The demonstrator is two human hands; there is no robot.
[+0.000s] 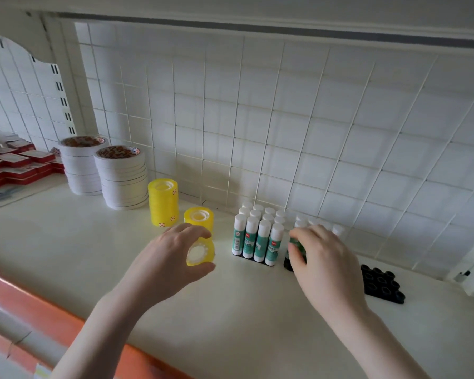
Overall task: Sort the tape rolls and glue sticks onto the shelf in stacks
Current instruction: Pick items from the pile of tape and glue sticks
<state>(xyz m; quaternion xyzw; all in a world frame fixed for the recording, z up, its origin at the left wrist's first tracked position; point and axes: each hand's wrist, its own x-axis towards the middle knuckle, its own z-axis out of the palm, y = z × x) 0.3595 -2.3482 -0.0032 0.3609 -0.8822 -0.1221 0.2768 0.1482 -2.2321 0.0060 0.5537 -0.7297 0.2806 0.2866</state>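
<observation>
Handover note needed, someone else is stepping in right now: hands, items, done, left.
Left hand: grips a yellow tape roll just above the shelf, in front of the short yellow stack.
Right hand: grip on a glue stick in the second glue group, mostly hidden by the hand.
Done: two white tape stacks, tall yellow stack, one full glue stick block.
Left: place the held roll, likely on the short stack; finish the second glue group. An empty black tray sits at right.
</observation>
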